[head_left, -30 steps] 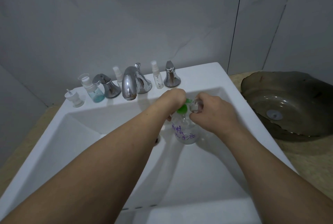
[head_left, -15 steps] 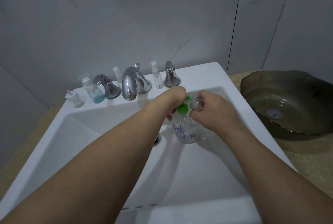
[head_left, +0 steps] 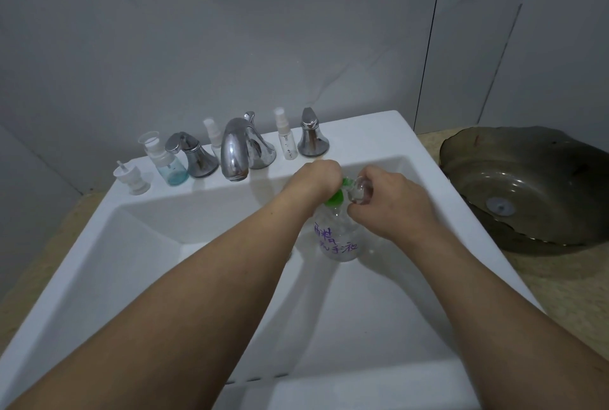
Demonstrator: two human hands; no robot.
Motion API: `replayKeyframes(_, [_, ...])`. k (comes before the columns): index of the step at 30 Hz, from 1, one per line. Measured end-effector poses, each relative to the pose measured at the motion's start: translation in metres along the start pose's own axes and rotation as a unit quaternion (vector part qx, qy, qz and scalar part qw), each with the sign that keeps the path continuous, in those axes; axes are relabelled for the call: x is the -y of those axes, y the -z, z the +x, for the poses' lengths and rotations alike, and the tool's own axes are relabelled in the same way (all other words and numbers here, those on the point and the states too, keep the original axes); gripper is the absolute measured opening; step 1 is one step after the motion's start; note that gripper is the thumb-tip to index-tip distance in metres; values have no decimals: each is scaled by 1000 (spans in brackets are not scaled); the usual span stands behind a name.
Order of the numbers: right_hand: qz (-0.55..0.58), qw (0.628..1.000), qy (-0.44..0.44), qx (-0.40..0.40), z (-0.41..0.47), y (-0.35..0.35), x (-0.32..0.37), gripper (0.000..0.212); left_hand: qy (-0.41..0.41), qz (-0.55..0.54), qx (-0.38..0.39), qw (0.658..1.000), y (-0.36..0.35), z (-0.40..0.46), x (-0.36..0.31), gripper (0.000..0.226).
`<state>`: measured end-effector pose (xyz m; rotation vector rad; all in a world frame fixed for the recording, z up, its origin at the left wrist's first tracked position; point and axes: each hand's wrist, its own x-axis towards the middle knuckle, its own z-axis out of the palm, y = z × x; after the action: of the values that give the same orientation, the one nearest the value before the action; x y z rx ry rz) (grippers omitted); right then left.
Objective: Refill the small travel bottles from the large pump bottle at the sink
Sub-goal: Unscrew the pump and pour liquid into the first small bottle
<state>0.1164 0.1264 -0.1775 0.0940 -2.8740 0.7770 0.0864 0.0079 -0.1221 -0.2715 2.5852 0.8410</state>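
Observation:
A large clear pump bottle [head_left: 339,238] with purple handwriting and a green pump head [head_left: 336,196] stands inside the white sink [head_left: 131,271]. My left hand [head_left: 318,175] sits curled over the green pump head. My right hand [head_left: 385,203] grips a small clear travel bottle [head_left: 361,192], tipped with its mouth at the pump's nozzle. On the sink's back ledge stand a small bottle of blue liquid [head_left: 169,164], two slim spray bottles [head_left: 286,142] [head_left: 212,136] and a loose white pump cap [head_left: 131,177].
The chrome faucet [head_left: 237,149] and its two handles [head_left: 194,154] [head_left: 311,137] line the back ledge. A dark glass basin [head_left: 527,188] sits on the beige counter to the right. Grey wall panels rise behind.
Almost nothing has moved. Both hands stay at the pump head, and the small bottle remains at the nozzle.

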Motion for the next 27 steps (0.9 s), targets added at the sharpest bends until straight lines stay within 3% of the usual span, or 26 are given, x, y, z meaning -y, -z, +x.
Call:
replayKeyframes(10, [24,999,9,-25,-2,1,3,29,57,-28,66,996,20,-23,-6,42])
replayKeyframes(27, [3,1000,3,-8,0,-2,-2,32,-1,14,-13,1000,-1,2,0,22])
